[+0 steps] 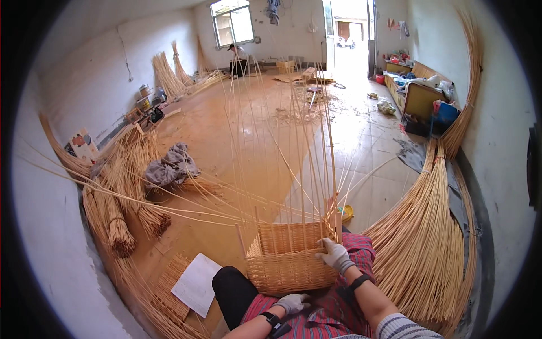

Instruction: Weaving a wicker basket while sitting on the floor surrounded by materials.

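A half-woven wicker basket [291, 271] rests on my lap, its tall upright canes [296, 130] rising from the walls. My right hand [336, 255], in a pale glove, is closed on the basket's right side near the top of the woven wall. Below the basket's lower edge, my left hand [292, 304], also gloved, lies over the striped red apron [333, 311] with its fingers extended. Several long loose canes [152, 206] run from the basket out to the left.
A large cane bundle [423, 237] spreads at my right. Tied bundles [121, 234] and a grey cloth [172, 165] lie left. A woven panel [172, 285] and white sheet [196, 284] are by my left knee. A person [238, 61] sits far back, near the window.
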